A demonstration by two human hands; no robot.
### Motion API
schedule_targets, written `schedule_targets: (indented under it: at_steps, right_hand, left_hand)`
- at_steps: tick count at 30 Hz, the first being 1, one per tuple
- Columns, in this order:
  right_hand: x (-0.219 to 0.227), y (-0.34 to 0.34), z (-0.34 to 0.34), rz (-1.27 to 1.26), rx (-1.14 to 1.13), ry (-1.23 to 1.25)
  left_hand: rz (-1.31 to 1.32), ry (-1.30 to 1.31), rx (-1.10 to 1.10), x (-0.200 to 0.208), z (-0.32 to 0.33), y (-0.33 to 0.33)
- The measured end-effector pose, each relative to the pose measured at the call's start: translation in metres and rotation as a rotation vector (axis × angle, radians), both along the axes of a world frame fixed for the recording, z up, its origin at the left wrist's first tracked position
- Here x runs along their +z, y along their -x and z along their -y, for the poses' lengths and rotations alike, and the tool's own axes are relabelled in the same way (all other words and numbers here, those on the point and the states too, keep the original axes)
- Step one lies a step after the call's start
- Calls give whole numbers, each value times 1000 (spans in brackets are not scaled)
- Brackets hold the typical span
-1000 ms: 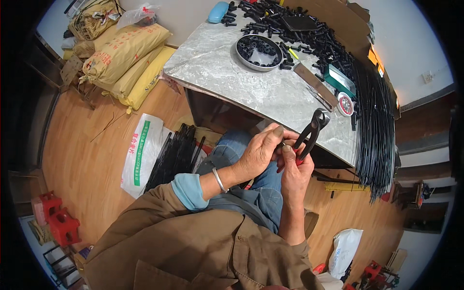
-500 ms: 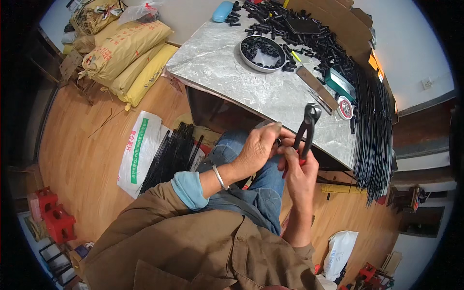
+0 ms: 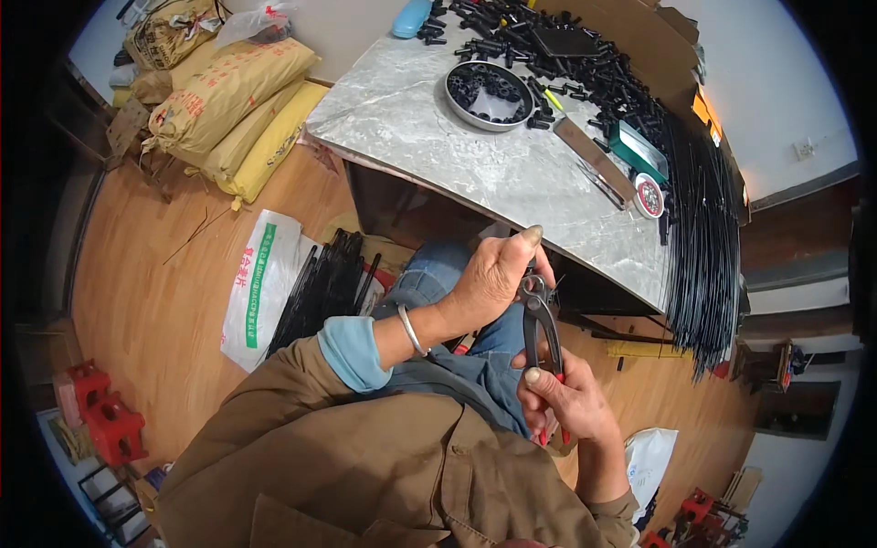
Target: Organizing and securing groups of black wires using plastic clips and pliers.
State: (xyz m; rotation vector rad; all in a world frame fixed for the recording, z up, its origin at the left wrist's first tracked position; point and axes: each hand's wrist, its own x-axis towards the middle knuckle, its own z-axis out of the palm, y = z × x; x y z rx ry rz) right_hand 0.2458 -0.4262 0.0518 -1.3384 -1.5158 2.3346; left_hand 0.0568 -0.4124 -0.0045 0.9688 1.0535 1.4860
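A brown jacket sleeve with a pale blue cuff (image 3: 352, 352) and a thin metal bangle (image 3: 412, 330) is worn on the left arm. The right hand (image 3: 565, 402) is closed around the red-tipped handles of a pair of dark metal pincers (image 3: 539, 320). The tool is held over the lap, just below the table edge, with its long axis nearly upright in the view: handles toward the body, rounded head pointing away toward the table. The left hand (image 3: 493, 279) is curled over the pincer head, thumb raised; whether a small part is pinched under its fingers cannot be told.

Denim-covered knees are seen below the hands. To the left, a bundle of thin black rods (image 3: 324, 283) lies on a white woven sack (image 3: 256, 288) on bare wooden floor, where open room is left.

Beyond the hands, a grey marbled tabletop (image 3: 438, 137) with a rounded edge is set. A wide bare stretch is kept at its near side. Farther on, a round dish (image 3: 489, 94) of small black pieces, a flat metal bar (image 3: 594, 160) and a heap of black tubular parts (image 3: 566, 46) are laid. Long black rods (image 3: 703, 237) hang over the right edge. Tan sacks (image 3: 219, 100) are stacked at far left.
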Motion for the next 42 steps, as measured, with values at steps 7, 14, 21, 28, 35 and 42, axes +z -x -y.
schedule_targets:
  at_steps: [7, 14, 21, 28, 35, 42]
  right_hand:
    - [-3, 4, -1, -220, -74, 226]
    - [-1, 0, -4, -266, -96, 334]
    - [6, -4, -7, -305, -109, 417]
    - [-3, -6, -5, -390, -158, 506]
    - [-7, -9, -2, -330, -191, 515]
    - [26, -25, -22, 44, 76, 128]
  left_hand:
    - [-14, -23, 131, -14, 1, -9]
    - [15, 5, 60, -12, 4, -7]
    - [59, 44, -29, -13, 3, -8]
    - [59, 67, -53, -16, 2, -7]
    - [91, 75, -73, -22, 2, -8]
    - [-33, 83, -223, -25, 4, 0]
